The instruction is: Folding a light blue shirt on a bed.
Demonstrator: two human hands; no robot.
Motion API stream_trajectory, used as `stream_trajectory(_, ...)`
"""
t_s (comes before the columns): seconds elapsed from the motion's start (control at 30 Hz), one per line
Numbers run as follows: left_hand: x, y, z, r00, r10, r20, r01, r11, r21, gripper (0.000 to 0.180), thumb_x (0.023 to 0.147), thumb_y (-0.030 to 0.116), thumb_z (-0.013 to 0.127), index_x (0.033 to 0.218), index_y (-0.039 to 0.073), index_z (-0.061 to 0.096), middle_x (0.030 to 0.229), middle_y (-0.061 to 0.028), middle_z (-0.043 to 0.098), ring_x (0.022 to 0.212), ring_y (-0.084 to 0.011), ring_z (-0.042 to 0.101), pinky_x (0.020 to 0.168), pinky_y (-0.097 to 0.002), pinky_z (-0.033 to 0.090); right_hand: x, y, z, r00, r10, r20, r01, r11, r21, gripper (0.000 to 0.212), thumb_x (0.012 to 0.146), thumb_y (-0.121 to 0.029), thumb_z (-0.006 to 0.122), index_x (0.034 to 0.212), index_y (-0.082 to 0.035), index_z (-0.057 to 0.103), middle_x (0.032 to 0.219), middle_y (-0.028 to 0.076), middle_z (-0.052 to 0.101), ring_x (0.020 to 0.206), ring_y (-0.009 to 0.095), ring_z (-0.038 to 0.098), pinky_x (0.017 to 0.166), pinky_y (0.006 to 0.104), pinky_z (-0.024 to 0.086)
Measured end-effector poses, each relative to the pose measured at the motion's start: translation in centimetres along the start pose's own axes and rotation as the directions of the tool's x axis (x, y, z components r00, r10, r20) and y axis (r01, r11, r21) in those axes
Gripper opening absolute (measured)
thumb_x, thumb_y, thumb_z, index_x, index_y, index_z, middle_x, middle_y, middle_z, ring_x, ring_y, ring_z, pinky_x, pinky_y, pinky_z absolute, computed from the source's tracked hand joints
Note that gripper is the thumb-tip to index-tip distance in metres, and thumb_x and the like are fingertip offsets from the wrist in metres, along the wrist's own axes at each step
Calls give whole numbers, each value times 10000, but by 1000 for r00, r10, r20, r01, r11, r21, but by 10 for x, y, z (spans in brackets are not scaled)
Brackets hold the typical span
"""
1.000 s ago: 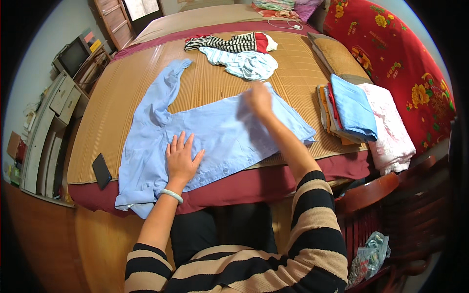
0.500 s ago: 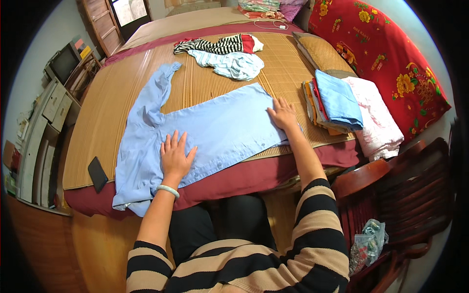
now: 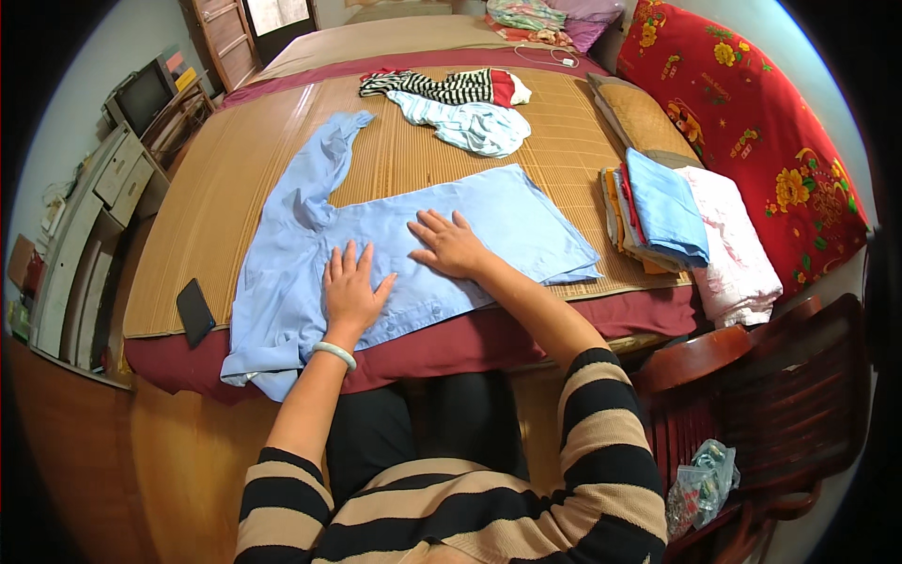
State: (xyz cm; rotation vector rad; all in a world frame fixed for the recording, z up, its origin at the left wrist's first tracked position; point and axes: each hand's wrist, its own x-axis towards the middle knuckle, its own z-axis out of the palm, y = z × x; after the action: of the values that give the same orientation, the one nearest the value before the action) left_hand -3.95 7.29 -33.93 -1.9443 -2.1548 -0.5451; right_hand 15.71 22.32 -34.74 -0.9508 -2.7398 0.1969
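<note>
The blue shirt (image 3: 503, 218) lies on the mat (image 3: 211, 188), spilling past its near edge. Left hand (image 3: 353, 289) and right hand (image 3: 451, 250) rest flat on it, fingers apart, clamping nothing. Smoothing likely works best with the left anchoring, the right sweeping toward the mat's right side.

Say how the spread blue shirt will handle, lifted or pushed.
The shirt should be floppy: its sleeve lies rumpled. It's probably light, since the cloth looks thin. Pushed, it would likely bunch rather than slide whole, as wrinkles gather near the left hand.
</note>
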Motion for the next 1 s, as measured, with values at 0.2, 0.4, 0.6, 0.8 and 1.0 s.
stream_trajectory(0.2,-2,-1,-1,1000,-10,15,10,1000,19,689,892,527,556,1434,116,443,1487,-211,390,1380,-424,320,1140,-508,226,29,94,-4,933,353,-74,-357,933,-45,679,955,-557,381,1480,-128,376,1549,137,317,1453,266,252,1176,511,153)
stream_trajectory(0.4,2,6,0,1000,11,11,-11,1000,18,682,887,529,566,1420,116,459,1488,-210,390,1375,-423,328,1136,-507,233,-5,145,-25,707,686,-170,-702,711,-52,718,930,-562,415,1469,-89,381,1539,153,328,1445,297,263,1159,562,155)
stream_trajectory(0.6,-1,-1,-1,1000,4,25,-4,1000,27,666,895,515,563,1427,129,451,1494,-201,386,1373,-419,335,1136,-504,237,6,4,-9,942,328,-66,-326,944,44,665,928,-540,447,1443,-119,426,1522,176,343,1437,315,275,1117,630,185)
stream_trajectory(0.8,-1,-3,6,999,32,17,-32,999,17,676,891,529,557,1417,116,459,1485,-212,396,1373,-426,337,1135,-510,241,-40,-22,2,982,175,-70,-176,984,-2,691,938,-564,430,1470,-124,389,1542,168,316,1449,306,254,1147,552,191)
stream_trajectory(1.0,-2,-8,8,1000,8,2,-8,999,38,681,889,540,553,1416,119,461,1488,-214,391,1379,-425,329,1140,-508,228,-108,77,-30,791,604,-98,-611,775,-159,704,954,-562,383,1476,-90,358,1551,183,294,1451,312,251,1164,534,164)
